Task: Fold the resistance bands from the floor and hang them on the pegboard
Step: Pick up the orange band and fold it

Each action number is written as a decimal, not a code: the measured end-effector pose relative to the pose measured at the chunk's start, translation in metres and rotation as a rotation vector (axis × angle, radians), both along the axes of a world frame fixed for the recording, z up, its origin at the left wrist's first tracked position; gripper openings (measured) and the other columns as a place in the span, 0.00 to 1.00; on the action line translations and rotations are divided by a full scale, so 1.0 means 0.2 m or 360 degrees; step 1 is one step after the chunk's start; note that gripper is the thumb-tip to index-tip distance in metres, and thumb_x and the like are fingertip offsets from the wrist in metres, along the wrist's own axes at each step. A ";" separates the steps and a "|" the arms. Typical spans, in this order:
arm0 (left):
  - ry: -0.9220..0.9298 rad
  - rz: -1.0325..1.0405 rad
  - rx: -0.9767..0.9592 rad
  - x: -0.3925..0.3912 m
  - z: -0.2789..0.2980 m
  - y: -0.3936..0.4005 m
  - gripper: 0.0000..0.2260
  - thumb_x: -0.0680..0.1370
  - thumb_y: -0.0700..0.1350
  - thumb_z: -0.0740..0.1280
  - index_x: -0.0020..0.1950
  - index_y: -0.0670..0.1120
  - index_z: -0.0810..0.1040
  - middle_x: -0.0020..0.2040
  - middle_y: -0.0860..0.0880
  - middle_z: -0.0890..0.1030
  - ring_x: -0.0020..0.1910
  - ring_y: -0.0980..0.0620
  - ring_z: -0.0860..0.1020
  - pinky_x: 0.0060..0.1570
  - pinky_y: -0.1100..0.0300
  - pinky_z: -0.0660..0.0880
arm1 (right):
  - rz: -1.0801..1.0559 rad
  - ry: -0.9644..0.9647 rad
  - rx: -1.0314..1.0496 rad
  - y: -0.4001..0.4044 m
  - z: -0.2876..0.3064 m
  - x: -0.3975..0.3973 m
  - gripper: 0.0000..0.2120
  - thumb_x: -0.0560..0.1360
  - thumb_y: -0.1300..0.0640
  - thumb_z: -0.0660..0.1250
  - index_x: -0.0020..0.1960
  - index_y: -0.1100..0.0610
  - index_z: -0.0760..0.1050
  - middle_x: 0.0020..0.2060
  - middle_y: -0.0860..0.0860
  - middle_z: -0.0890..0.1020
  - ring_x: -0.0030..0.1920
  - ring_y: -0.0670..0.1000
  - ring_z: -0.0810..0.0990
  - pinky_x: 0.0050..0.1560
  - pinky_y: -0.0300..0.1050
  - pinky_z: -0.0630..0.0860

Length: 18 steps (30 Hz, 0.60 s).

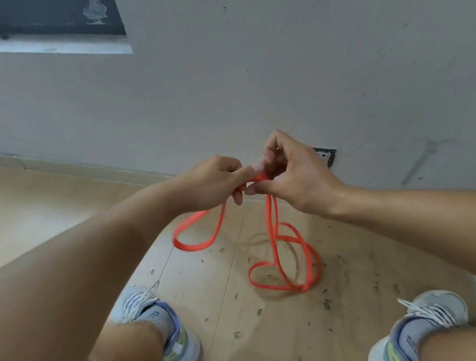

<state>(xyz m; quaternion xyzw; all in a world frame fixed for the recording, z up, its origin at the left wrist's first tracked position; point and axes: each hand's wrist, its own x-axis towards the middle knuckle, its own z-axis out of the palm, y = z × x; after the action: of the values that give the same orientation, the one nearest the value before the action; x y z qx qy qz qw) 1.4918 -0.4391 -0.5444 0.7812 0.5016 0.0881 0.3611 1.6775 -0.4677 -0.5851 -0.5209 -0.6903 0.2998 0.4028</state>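
Pale wood plank floor (216,291), littered with small dark flecks; grey scuffed wall (273,51) behind, a wall socket (325,155) low on it, a dark poster (31,22) higher and far to the socket's left. Both hands meet just left of the socket, above the floor; left hand (215,180) and right hand (295,178) each pinch the top of an orange resistance band (278,254) with curled fingers; its loops hang below the socket, the lowest coils resting on the floor between two grey sneakers (162,324).
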 end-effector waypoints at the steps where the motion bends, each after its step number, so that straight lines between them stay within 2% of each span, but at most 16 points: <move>1: -0.0041 -0.0019 -0.0007 -0.01 -0.01 0.01 0.20 0.81 0.61 0.63 0.43 0.45 0.79 0.37 0.52 0.85 0.39 0.48 0.81 0.43 0.48 0.74 | 0.0015 0.0002 -0.0018 -0.01 0.00 0.00 0.25 0.66 0.61 0.84 0.45 0.52 0.66 0.38 0.50 0.85 0.41 0.57 0.84 0.44 0.54 0.81; 2: -0.0094 -0.0043 -0.0009 -0.01 -0.01 0.01 0.18 0.81 0.59 0.65 0.42 0.46 0.78 0.36 0.51 0.85 0.39 0.47 0.82 0.44 0.46 0.74 | 0.0039 0.0014 -0.0063 -0.01 0.01 0.00 0.24 0.66 0.62 0.84 0.46 0.53 0.68 0.39 0.52 0.85 0.41 0.56 0.85 0.43 0.49 0.82; 4: -0.0247 -0.0091 0.0023 -0.02 0.00 0.02 0.15 0.80 0.56 0.68 0.40 0.47 0.77 0.36 0.51 0.85 0.38 0.49 0.81 0.45 0.47 0.74 | 0.0130 0.0039 -0.0243 -0.01 0.01 0.01 0.22 0.67 0.63 0.83 0.51 0.53 0.73 0.39 0.51 0.86 0.41 0.51 0.86 0.46 0.44 0.82; 7: -0.0644 -0.0048 0.0055 0.00 0.07 -0.01 0.12 0.82 0.50 0.66 0.42 0.44 0.76 0.38 0.49 0.83 0.42 0.51 0.83 0.52 0.52 0.78 | 0.0326 -0.0181 -0.0507 0.02 -0.05 0.05 0.12 0.70 0.61 0.81 0.49 0.55 0.81 0.38 0.50 0.85 0.40 0.47 0.84 0.53 0.52 0.82; 9: -0.0924 0.0087 0.0057 -0.01 0.13 -0.01 0.11 0.83 0.47 0.64 0.42 0.45 0.74 0.39 0.47 0.83 0.43 0.49 0.84 0.51 0.54 0.79 | 0.0397 -0.0338 -0.0573 0.04 -0.12 0.09 0.06 0.72 0.59 0.80 0.44 0.56 0.83 0.36 0.49 0.84 0.38 0.45 0.82 0.52 0.52 0.81; 11: -0.1073 0.0205 0.0055 -0.05 0.16 0.01 0.12 0.84 0.45 0.63 0.41 0.45 0.74 0.37 0.46 0.82 0.41 0.47 0.83 0.49 0.55 0.79 | 0.0400 -0.0376 -0.0591 0.05 -0.17 0.13 0.06 0.72 0.59 0.80 0.42 0.57 0.82 0.36 0.48 0.83 0.37 0.44 0.81 0.49 0.50 0.81; 15: -0.0966 0.0424 -0.0011 -0.15 0.14 0.05 0.13 0.84 0.44 0.62 0.39 0.44 0.72 0.33 0.47 0.77 0.32 0.49 0.77 0.43 0.56 0.76 | 0.0243 -0.0197 -0.0613 0.07 -0.16 0.19 0.08 0.72 0.61 0.80 0.47 0.56 0.82 0.41 0.54 0.86 0.43 0.48 0.85 0.54 0.47 0.82; 18: -0.0818 0.0563 -0.0084 -0.22 0.09 0.09 0.12 0.85 0.44 0.60 0.42 0.43 0.73 0.34 0.46 0.75 0.32 0.50 0.75 0.42 0.57 0.75 | 0.0160 -0.0078 -0.0657 0.09 -0.11 0.23 0.12 0.71 0.63 0.80 0.51 0.57 0.81 0.44 0.55 0.88 0.44 0.47 0.86 0.54 0.43 0.82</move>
<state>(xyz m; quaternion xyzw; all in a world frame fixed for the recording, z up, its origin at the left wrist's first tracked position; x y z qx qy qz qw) 1.4471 -0.4210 -0.5268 0.6243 0.5240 0.3311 0.4755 1.7232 -0.4496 -0.6072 -0.5645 -0.6490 0.4416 0.2552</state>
